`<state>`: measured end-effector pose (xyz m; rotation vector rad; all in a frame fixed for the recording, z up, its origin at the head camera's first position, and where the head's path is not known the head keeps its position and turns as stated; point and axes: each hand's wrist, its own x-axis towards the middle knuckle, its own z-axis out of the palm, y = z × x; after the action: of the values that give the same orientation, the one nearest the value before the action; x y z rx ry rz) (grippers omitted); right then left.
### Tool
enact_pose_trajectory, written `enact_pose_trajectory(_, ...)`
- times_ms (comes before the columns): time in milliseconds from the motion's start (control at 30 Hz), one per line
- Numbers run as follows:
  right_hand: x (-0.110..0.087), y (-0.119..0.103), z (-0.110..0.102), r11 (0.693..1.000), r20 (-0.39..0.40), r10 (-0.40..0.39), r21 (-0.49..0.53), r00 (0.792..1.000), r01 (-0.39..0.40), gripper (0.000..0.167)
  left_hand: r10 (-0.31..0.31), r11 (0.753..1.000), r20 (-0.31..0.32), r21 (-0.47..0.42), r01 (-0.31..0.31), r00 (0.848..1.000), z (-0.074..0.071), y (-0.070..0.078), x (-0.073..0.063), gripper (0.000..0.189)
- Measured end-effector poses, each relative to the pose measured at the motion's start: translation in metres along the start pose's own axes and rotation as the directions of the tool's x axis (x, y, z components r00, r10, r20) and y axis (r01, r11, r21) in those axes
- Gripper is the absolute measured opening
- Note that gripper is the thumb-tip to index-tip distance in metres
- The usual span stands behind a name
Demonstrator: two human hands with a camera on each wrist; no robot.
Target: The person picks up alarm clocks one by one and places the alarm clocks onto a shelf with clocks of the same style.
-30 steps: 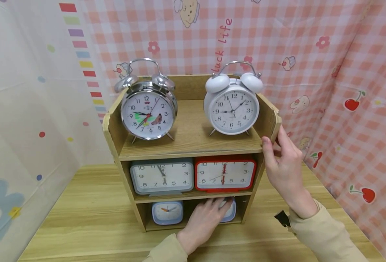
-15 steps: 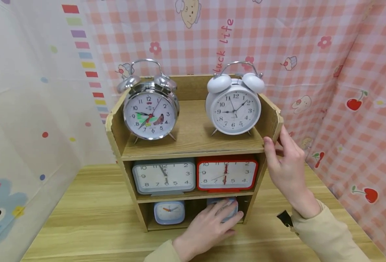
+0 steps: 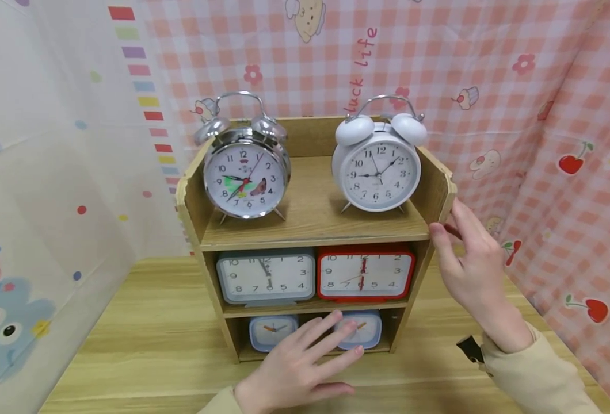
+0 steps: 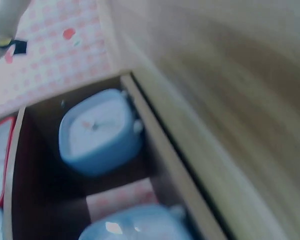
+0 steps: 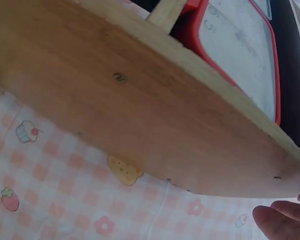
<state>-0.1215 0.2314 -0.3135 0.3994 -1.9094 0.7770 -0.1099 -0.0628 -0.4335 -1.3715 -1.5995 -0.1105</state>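
Note:
My left hand is spread with straight fingers in front of a wooden shelf's bottom tier, overlapping the small blue clock on the right in the head view. That clock also shows inside the tier in the left wrist view. A matching small blue clock stands to its left. My right hand grips the shelf's right side panel, thumb at the front edge and fingers on the outer face. Some of its fingertips show at the panel's end in the right wrist view.
On the top tier stand a silver twin-bell clock and a white one. A grey clock and a red clock fill the middle tier. Patterned cloth hangs behind the wooden table.
My left hand has drawn back from the right blue clock, toward me and to the left, and its fingers have spread. The right hand keeps its grip on the side panel.

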Motion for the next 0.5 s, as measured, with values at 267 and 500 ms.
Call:
enact_pose_trajectory(267, -0.016, 0.015, -0.01, 1.0, 0.008, 0.006, -0.027, 1.0, -0.005, 0.055, -0.044, 0.999, -0.182, 0.009, 0.047, 0.982, -0.037, -0.033, -0.009, 0.071)
enact_pose_trajectory(500, -0.032, 0.033, -0.02, 0.996, 0.142, 0.038, -0.084, 0.989, -0.026, 0.055, -0.2, 0.978, -0.335, -0.005, 0.211, 0.921, -0.069, -0.055, -0.021, 0.064)
